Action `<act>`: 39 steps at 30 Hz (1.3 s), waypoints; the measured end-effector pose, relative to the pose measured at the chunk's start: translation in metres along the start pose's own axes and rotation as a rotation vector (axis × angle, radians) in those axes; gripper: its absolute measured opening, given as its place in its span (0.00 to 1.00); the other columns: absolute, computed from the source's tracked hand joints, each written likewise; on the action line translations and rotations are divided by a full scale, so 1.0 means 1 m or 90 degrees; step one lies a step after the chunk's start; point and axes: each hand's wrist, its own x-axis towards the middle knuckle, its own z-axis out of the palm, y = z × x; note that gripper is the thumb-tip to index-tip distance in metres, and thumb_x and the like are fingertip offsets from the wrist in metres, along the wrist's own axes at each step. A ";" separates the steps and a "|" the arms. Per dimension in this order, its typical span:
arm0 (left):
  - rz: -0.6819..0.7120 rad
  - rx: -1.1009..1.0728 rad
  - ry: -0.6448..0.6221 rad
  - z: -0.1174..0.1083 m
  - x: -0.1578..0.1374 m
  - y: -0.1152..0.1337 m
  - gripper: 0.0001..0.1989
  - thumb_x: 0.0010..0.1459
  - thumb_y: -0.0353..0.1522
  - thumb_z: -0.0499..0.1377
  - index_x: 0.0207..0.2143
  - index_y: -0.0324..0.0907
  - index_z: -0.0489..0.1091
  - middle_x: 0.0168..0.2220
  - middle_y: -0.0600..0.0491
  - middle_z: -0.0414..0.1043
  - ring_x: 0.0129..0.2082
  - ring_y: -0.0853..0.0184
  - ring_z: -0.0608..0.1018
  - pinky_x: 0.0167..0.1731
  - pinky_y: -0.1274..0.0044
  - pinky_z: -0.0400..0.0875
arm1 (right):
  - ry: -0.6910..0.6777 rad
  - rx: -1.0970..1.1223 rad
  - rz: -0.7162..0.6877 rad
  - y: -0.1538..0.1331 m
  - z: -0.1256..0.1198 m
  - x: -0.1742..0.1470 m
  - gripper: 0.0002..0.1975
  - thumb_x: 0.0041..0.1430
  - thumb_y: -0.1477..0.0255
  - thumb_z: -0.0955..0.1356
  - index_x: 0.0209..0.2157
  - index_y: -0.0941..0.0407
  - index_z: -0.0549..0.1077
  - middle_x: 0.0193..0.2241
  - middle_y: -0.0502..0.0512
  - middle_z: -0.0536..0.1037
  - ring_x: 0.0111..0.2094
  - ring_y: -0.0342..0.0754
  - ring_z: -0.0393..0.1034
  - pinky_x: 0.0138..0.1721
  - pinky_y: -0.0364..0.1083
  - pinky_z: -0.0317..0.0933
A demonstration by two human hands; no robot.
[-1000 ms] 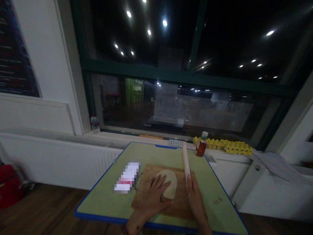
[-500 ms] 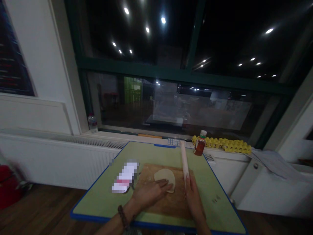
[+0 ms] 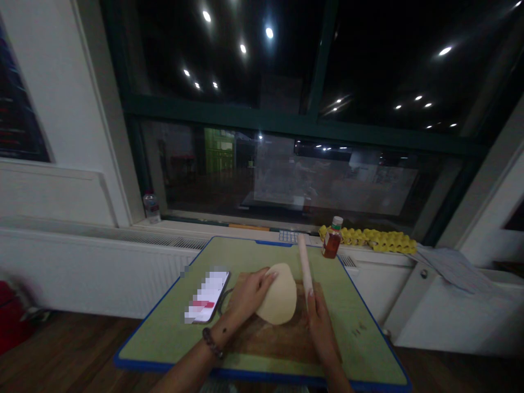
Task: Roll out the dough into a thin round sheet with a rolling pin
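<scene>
Pale dough: the dough sheet (image 3: 278, 300) is lifted off the wooden board (image 3: 270, 338), limp, its lower edge near the wood.
Phone: a phone (image 3: 207, 303) lies just left of the lifting hand, on the green table (image 3: 172, 333).
Left hand: left hand (image 3: 245, 297) pinches the sheet's upper edge, fingers clamped on dough; thin as it looks, the sheet may stretch or tear under its own weight.
Right hand: right hand (image 3: 321, 327) is wrapped round the near end of the rolling pin (image 3: 305, 267), just right of the dough.
Risk: a folding sheet could stick to itself.
Far right: a sauce bottle (image 3: 331, 240) stands beyond the pin's tip; a push forward could knock it.
</scene>
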 end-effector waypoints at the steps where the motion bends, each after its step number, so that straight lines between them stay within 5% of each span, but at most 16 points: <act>1: -0.002 -0.006 0.000 -0.001 0.000 0.006 0.22 0.64 0.46 0.47 0.34 0.42 0.74 0.29 0.53 0.77 0.30 0.65 0.75 0.30 0.78 0.66 | 0.001 0.004 -0.003 0.000 0.000 0.000 0.32 0.62 0.48 0.56 0.53 0.56 0.71 0.47 0.57 0.77 0.55 0.53 0.66 0.53 0.48 0.60; 7: 0.015 -0.017 -0.070 0.001 -0.001 0.025 0.22 0.64 0.45 0.48 0.29 0.41 0.73 0.28 0.54 0.76 0.28 0.67 0.73 0.29 0.79 0.65 | -0.004 0.000 0.015 -0.002 0.000 -0.001 0.33 0.61 0.48 0.56 0.53 0.58 0.71 0.49 0.60 0.76 0.56 0.53 0.64 0.54 0.47 0.58; 15: 0.008 0.115 -0.122 0.029 0.012 -0.047 0.17 0.63 0.40 0.49 0.43 0.42 0.74 0.44 0.48 0.78 0.45 0.61 0.76 0.46 0.75 0.64 | -0.019 0.000 0.038 -0.007 -0.001 -0.001 0.32 0.61 0.48 0.56 0.52 0.57 0.72 0.46 0.58 0.78 0.53 0.53 0.67 0.52 0.48 0.60; 20: -0.012 0.136 -0.147 0.023 0.012 -0.054 0.19 0.63 0.39 0.49 0.48 0.42 0.73 0.47 0.49 0.77 0.47 0.61 0.76 0.48 0.76 0.64 | -0.051 -0.009 0.064 -0.008 -0.002 -0.002 0.34 0.60 0.47 0.55 0.47 0.59 0.73 0.43 0.61 0.78 0.48 0.54 0.70 0.48 0.47 0.62; 31: 0.047 0.263 -0.090 0.018 0.008 -0.040 0.24 0.67 0.47 0.42 0.39 0.45 0.73 0.36 0.49 0.78 0.38 0.60 0.78 0.41 0.73 0.65 | -0.058 -0.023 0.061 -0.010 -0.003 -0.002 0.32 0.62 0.48 0.54 0.48 0.57 0.73 0.40 0.58 0.79 0.44 0.52 0.72 0.44 0.46 0.64; 35: 0.081 0.196 -0.071 0.022 0.008 -0.046 0.19 0.68 0.39 0.42 0.52 0.47 0.67 0.48 0.50 0.75 0.48 0.63 0.75 0.49 0.71 0.65 | -0.068 -0.012 0.040 -0.015 -0.005 -0.002 0.30 0.60 0.49 0.58 0.48 0.57 0.72 0.42 0.58 0.78 0.45 0.53 0.72 0.46 0.46 0.63; 39: 0.094 0.182 0.104 0.020 0.015 -0.059 0.21 0.65 0.32 0.45 0.59 0.45 0.59 0.62 0.46 0.58 0.61 0.60 0.62 0.58 0.63 0.58 | -0.089 0.006 0.015 -0.024 -0.005 -0.002 0.26 0.58 0.52 0.63 0.47 0.57 0.74 0.41 0.57 0.79 0.43 0.54 0.72 0.44 0.47 0.65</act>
